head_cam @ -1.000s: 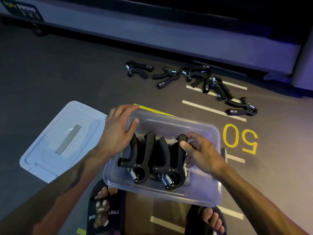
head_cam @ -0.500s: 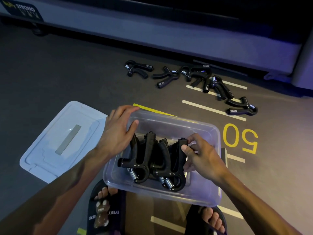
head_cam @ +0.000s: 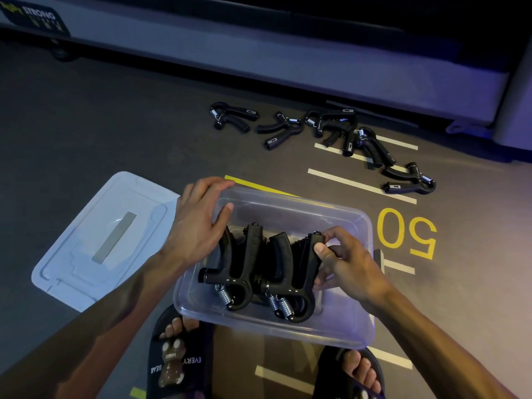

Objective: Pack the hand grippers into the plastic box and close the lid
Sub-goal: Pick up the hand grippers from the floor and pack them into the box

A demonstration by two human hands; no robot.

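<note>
a view from above, looking down at a person's two bare arms and a dark floor (head_cam: 86, 125) marked with white lines and a yellow "50". a clear plastic box (head_cam: 339, 326) sits on the floor right in front of the person's sandalled feet, its top open. inside it, black hand grippers with steel springs stand packed side by side, handles pointing away from the person and springs toward the near wall.

the left hand (head_cam: 195, 226) rests on the box's far left corner, fingers relaxed and draped over the rim, thumb pointing into the box just above the left packed gripper (head_cam: 244, 260). the right hand (head_cam: 348, 263) is inside the right half of the box, thumb and curled fingers pinching the upper handle of the rightmost packed gripper (head_cam: 305, 269).

the pale box lid (head_cam: 95, 240) lies flat on the floor just left of the box, with a grey strip across its middle; the left forearm crosses its near right corner.

further away on the floor, well apart from the box, loose hand grippers (head_cam: 331, 131) lie in an uneven row running from the middle toward the right, some overlapping. the last of them (head_cam: 408, 180) lies alone at the right end, beside the white lines. along the far edge of the floor runs the long pale base of a machine (head_cam: 259, 53) with a "strong" label at its left end.
</note>
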